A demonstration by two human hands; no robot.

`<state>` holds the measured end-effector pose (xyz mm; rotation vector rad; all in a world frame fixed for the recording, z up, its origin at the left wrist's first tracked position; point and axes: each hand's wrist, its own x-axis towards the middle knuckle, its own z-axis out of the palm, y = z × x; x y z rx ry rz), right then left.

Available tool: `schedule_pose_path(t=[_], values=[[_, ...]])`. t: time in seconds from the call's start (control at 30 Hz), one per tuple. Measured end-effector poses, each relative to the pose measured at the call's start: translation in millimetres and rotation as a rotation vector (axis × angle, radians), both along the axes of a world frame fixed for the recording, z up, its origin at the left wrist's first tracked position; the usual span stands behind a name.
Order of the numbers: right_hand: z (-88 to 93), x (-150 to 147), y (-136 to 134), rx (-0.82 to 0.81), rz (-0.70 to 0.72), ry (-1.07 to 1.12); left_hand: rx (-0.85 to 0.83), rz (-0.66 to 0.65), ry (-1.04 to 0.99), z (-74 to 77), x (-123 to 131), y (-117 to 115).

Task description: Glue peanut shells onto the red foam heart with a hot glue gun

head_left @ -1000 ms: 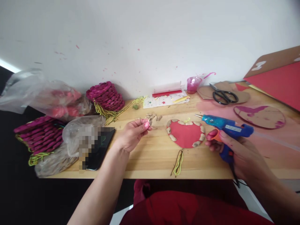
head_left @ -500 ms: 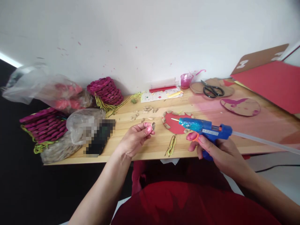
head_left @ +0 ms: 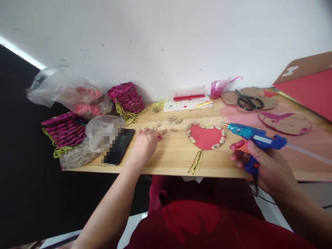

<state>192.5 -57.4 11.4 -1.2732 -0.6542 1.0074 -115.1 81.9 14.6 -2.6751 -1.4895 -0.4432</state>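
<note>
A blue hot glue gun (head_left: 259,135) is gripped in my right hand (head_left: 272,169), a finger at its orange trigger. Its metal nozzle points left, just beyond the right edge of a red rounded cutout (head_left: 206,136) lying on the table. Peanut shells (head_left: 222,140) line much of the cutout's edge, and a yellow-and-brown yarn tassel (head_left: 196,162) hangs from its lower side. My left hand (head_left: 145,143) is palm down with bent fingers, beside loose peanut shells (head_left: 171,119). Its fingertips are mostly hidden, so what they pinch is unclear.
Left of my left hand lie a phone (head_left: 120,147), plastic bags (head_left: 103,129) and two purple woven baskets (head_left: 126,98). Along the wall stand a pink-stained cup (head_left: 217,90) and black scissors (head_left: 250,102). A stained cardboard oval (head_left: 285,123) and red sheets (head_left: 308,90) are on the right.
My left hand has moved left and turned palm down; the peanut shell held up in it earlier no longer shows there. The glue gun has shifted right, off the cutout. The view has swung left.
</note>
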Motion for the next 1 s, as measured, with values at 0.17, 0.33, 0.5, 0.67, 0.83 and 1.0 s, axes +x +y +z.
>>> schedule_pose_path(t=[0.17,0.33,0.5,0.67,0.83,1.0], values=[[-7.8,6,-1,-0.052,0.009,-0.047,-0.122,0.03,-0.077,0.5,-1,8],[-6.8,8,-3,-0.074,0.013,-0.093,-0.063,0.06,-0.176,11.9,-13,15],[-10.1,13,-3,-0.113,0.025,-0.094,0.019,0.127,-0.177,18.0,-24,18],[-17.6,22,-2,-0.17,0.035,-0.091,-0.031,0.072,-0.257,6.5,-16,20],[-14.2,17,-2,-0.175,0.006,-0.08,-0.062,0.12,-0.202,3.0,7,27],[-9.0,6,-4,-0.117,-0.012,-0.132,-0.172,0.172,-0.074,9.9,25,31]])
